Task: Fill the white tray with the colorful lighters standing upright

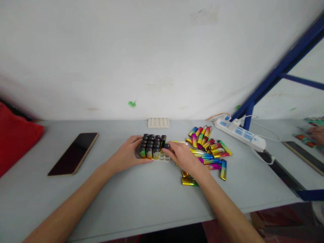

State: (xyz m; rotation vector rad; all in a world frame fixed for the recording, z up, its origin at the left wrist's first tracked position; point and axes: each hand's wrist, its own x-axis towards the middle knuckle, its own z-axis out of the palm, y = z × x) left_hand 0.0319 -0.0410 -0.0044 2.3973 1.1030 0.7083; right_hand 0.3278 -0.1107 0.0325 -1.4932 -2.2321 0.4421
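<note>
Upright lighters (149, 148) with black tops stand in rows in a white holder (165, 158), whose front right cells show bare. My left hand (129, 152) is curved round the left side of these rows, thumb along the front and fingers behind, touching them. A lighter with a black top (167, 146) is pinched between the thumb and fingers of my right hand (182, 154), over the right part of the holder. Right of it lies a loose pile of shiny, multicoloured lighters (209, 157), partly hidden by my right hand.
A second white holder (158, 123) lies by the wall. A dark phone (74, 154) and a red object (17, 138) are at the left. On the right are a power strip (240, 132), cables, a blue frame (275, 72), another phone (305, 156) and another person's hand (317, 134).
</note>
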